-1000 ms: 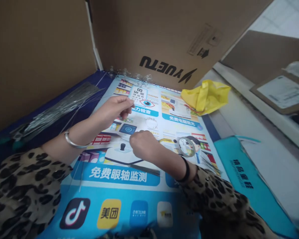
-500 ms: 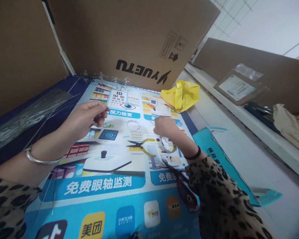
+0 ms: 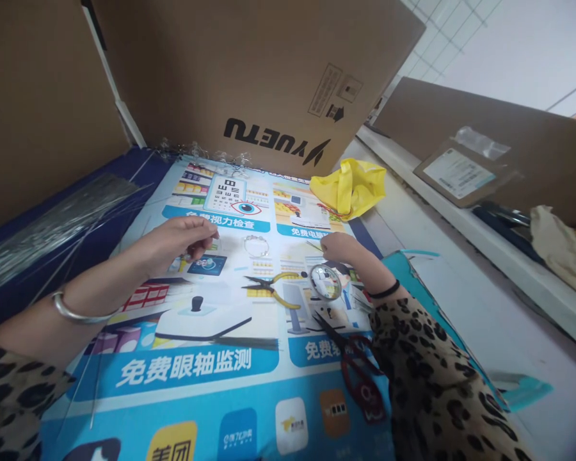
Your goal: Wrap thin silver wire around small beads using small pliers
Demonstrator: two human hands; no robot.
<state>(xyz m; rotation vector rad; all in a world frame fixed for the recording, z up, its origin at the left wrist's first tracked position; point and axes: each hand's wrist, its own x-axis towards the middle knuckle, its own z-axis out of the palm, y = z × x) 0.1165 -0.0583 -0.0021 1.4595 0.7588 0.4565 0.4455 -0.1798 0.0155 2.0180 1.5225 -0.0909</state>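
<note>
My left hand [image 3: 185,242] hovers over the printed sheet [image 3: 269,384], thumb and fingertips pinched together; whatever they grip is too fine to make out. To the right, my right hand [image 3: 342,248] is closed, with a faint thin line by its fingertips that I cannot identify. Between the hands lies a thin clear ring [image 3: 267,248] with small bead-like bits. Yellow-handled pliers [image 3: 279,292] rest with jaws apart below it. Beside them is a round hoop-like roll [image 3: 336,292], close under my right wrist. Scissors with dark red handles [image 3: 358,378] lie nearer me.
A bundle of thin wires [image 3: 52,224] lies at the left, and loose wires [image 3: 249,342] lie in front. Tangled clear pieces [image 3: 201,153] sit against the cardboard box [image 3: 269,77]. A yellow bag [image 3: 352,189] and a teal packet [image 3: 427,294] are on the right.
My view has swung to the right, bringing the pliers and scissors into sight. My right hand has moved right, away from my left hand, which stays pinched.
</note>
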